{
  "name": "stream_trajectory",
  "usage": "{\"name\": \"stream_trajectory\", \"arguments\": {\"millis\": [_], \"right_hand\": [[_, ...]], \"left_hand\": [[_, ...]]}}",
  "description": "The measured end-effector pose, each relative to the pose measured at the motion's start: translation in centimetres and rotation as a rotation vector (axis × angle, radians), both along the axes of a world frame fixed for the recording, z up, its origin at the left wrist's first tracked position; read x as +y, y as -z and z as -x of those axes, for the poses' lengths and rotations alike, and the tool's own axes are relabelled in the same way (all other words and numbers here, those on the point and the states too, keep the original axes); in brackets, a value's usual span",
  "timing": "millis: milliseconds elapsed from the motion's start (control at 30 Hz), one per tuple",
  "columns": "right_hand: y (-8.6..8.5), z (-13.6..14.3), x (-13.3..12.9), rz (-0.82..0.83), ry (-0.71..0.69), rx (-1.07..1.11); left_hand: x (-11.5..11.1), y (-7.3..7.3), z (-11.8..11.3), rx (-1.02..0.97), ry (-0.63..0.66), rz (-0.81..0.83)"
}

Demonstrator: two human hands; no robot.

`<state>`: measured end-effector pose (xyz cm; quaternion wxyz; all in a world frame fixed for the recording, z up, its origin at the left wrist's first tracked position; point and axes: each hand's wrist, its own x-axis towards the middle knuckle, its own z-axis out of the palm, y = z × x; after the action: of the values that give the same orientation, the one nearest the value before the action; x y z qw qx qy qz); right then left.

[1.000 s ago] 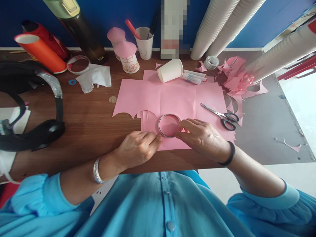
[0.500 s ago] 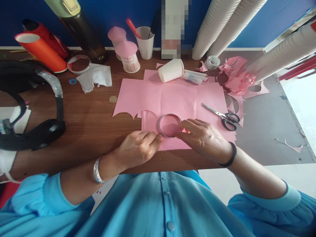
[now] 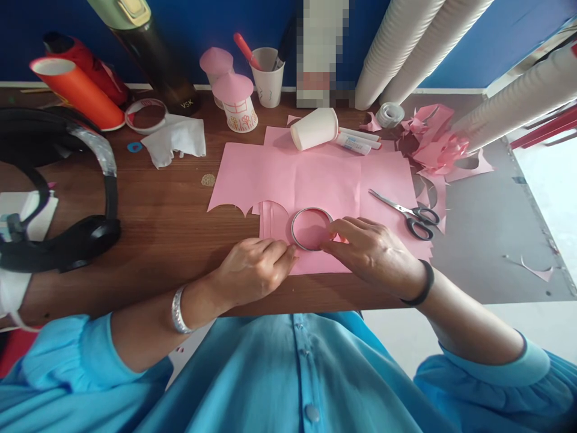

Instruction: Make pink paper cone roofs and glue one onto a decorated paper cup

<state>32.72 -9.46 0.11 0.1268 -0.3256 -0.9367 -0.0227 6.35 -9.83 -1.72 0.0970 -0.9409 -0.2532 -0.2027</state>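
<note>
A thin ring (image 3: 293,233) lies flat on pink paper (image 3: 327,180) near the table's front edge. My right hand (image 3: 372,249) pinches the ring's right side between thumb and fingers. At the ring's lower left is my left hand (image 3: 256,267), its fingers curled together near the paper's edge; what they hold, if anything, is hidden. Scissors (image 3: 406,210) with black handles rest on the paper to the right. A white paper cup (image 3: 314,129) lies on its side at the back of the paper, beside white glue tubes or markers (image 3: 354,143).
Headphones (image 3: 110,192) lie at the left, with a dark bottle (image 3: 157,66) and orange tube (image 3: 76,93) behind. Small decorated cups (image 3: 238,108) and a pen cup (image 3: 269,81) stand at the back. Crumpled pink scraps (image 3: 433,138) and white pipes (image 3: 396,54) are at the right.
The view has shifted very slightly. Both hands and the ring keep nearly the same places on the paper.
</note>
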Motion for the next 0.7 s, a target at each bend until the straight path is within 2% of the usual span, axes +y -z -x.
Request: {"name": "stream_trajectory", "arguments": {"millis": [700], "right_hand": [[-0.05,0.06,0.02,0.016,0.008,0.014]], "left_hand": [[-0.01,0.02,-0.02,-0.014,-0.001,0.026]]}}
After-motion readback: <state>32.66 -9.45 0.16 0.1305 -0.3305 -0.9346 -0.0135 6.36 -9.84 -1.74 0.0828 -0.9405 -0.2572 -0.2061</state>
